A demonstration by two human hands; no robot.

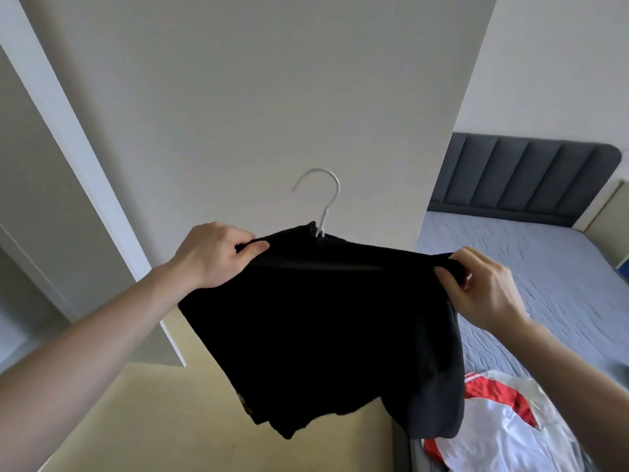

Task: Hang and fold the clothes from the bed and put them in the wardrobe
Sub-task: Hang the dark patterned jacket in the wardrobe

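Observation:
A black shirt (323, 328) hangs on a white hanger (325, 202) held up in front of me; only the hook and neck of the hanger show above the collar. My left hand (212, 253) pinches the shirt's left shoulder between thumb and fingers. My right hand (483, 284) grips the right shoulder, fingers curled into the cloth. The shirt's body and sleeves droop below my hands. A white and red garment (493, 434) lies on the bed (531, 267) at the lower right.
A tall pale wardrobe panel (272, 97) stands straight ahead behind the hanger, with a white door edge (78, 172) slanting at the left. A dark grey padded headboard (524, 178) backs the bed at the right. Yellowish floor (177, 420) lies below.

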